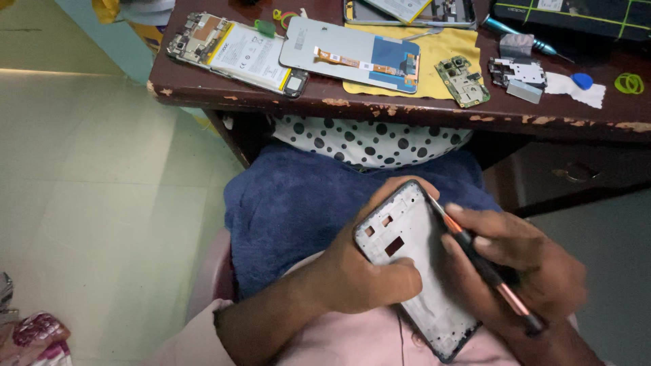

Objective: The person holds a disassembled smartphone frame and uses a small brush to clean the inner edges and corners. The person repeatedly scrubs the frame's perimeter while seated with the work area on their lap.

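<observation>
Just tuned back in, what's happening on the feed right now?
A seated person holds a stripped phone frame over the lap. The left hand grips its lower edge, thumb across the inside. The right hand holds a thin tool like a pen, its tip at the frame's upper right edge. On the worn brown desk lie a phone body with battery, a display panel on a yellow cloth, and a green circuit board.

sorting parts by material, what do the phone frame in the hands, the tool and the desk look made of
Phone frame: pale matte plastic or light metal, dark rim; can't tell which. Tool: black grip, coppery glossy shaft, likely metal. Desk: dark brown painted wood, paler chips along its edge.
</observation>
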